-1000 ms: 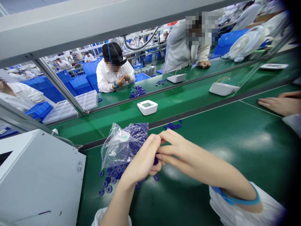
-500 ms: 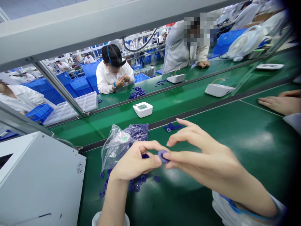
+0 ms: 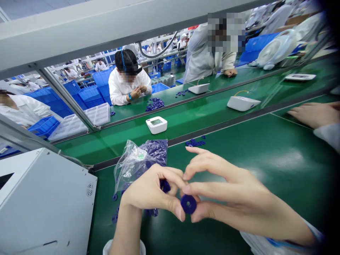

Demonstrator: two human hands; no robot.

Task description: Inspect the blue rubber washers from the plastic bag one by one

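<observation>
A small dark purple washer-like ring (image 3: 191,205) is pinched between the fingertips of both hands, its round face and central hole turned toward me. My left hand (image 3: 145,189) has thumb and forefinger at the ring's left edge. More purple pieces (image 3: 165,186) show behind its thumb, tucked in the curled fingers. My right hand (image 3: 236,198) grips the ring from the right, thumb below and forefinger above. Beyond my left hand lies a clear plastic bag (image 3: 156,148) full of purple pieces. Loose purple rings (image 3: 115,197) lie around my left wrist, partly hidden by it.
A small group of purple rings (image 3: 196,143) lies near the belt's edge. White devices, one with a screen (image 3: 156,125), sit on the green belt (image 3: 191,118). A grey metal box (image 3: 53,202) stands at left. Another person's hand (image 3: 315,114) rests at right; co-workers sit opposite.
Both hands have dropped slightly, and the ring has turned to face me. My right thumb now shows below it. White devices on the belt have shifted left. The person's hand at right moved slightly left.
</observation>
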